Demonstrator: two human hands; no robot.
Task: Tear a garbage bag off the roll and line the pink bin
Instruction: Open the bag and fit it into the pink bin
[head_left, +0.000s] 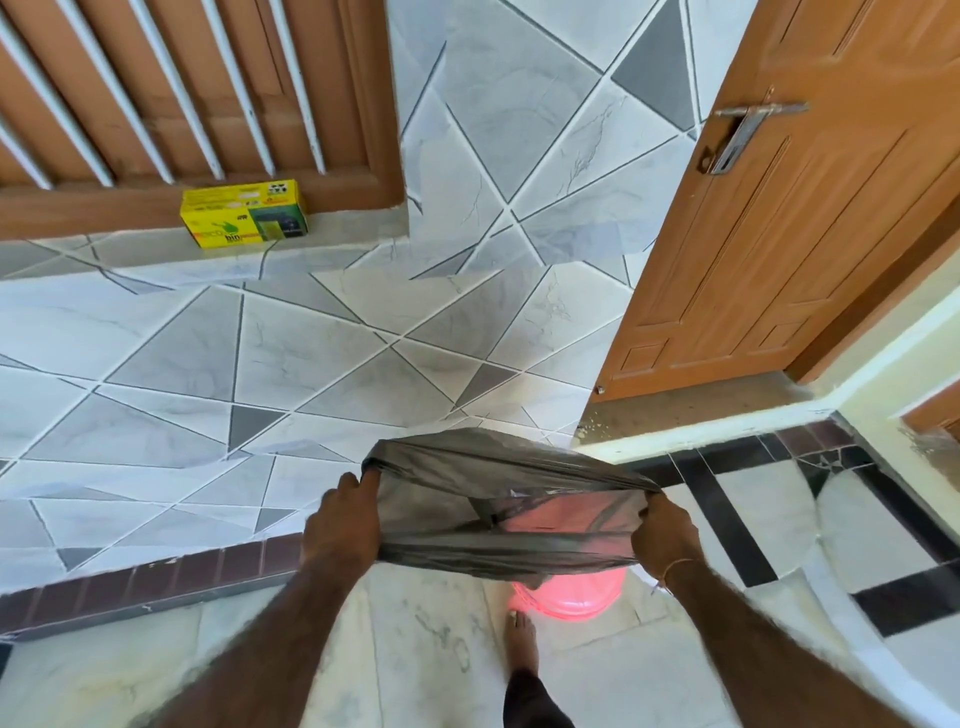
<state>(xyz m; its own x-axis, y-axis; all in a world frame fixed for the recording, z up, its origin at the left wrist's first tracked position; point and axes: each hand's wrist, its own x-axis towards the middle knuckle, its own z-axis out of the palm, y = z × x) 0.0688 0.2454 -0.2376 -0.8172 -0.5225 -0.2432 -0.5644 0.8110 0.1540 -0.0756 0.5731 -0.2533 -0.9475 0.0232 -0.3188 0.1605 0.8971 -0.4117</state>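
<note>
A dark grey garbage bag (498, 467) is stretched wide open between my two hands, right above the pink bin (566, 597). My left hand (340, 525) grips the bag's left rim. My right hand (662, 535) grips the right rim. The bag's mouth hangs over the bin, and pink shows through the opening. Most of the bin is hidden under the bag; only its lower front part shows on the floor.
A yellow bin-bag box (244, 214) sits on a tiled ledge by a window grille at the upper left. An open wooden door (789, 234) stands to the right. My bare foot (522, 642) is just in front of the bin. Tiled wall lies ahead.
</note>
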